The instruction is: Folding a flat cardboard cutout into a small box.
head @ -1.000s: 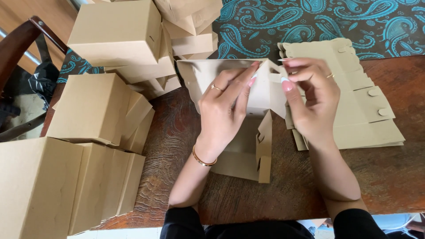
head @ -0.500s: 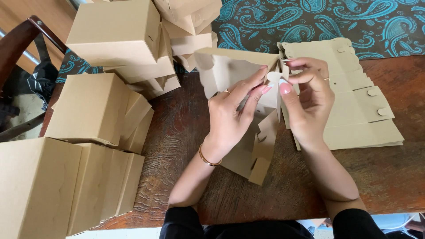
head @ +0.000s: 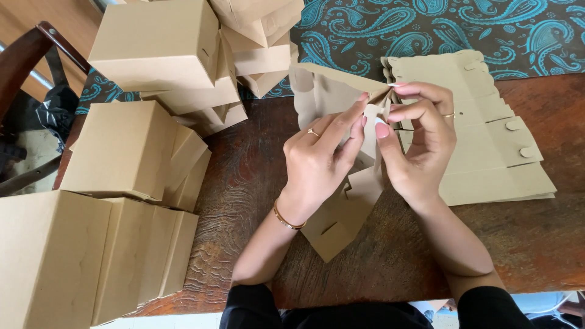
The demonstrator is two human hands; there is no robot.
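Note:
A flat tan cardboard box blank (head: 332, 91) is lifted off the wooden table (head: 244, 201), its panels partly folded upward. My left hand (head: 320, 158) presses fingers against an upper panel near a corner tab. My right hand (head: 420, 143) pinches the same corner from the right with thumb and forefinger. A lower flap with slots (head: 335, 222) hangs down toward me. The fold between my fingers is partly hidden by them.
A stack of flat die-cut box blanks (head: 487, 146) lies to the right. Several folded tan boxes (head: 122, 152) are piled on the left and at the back (head: 158, 49). A teal paisley cloth (head: 457, 30) covers the far side. A dark chair (head: 36, 67) stands at left.
The blank has been raised off the table and its panels folded up. Both hands have come together at its upper corner.

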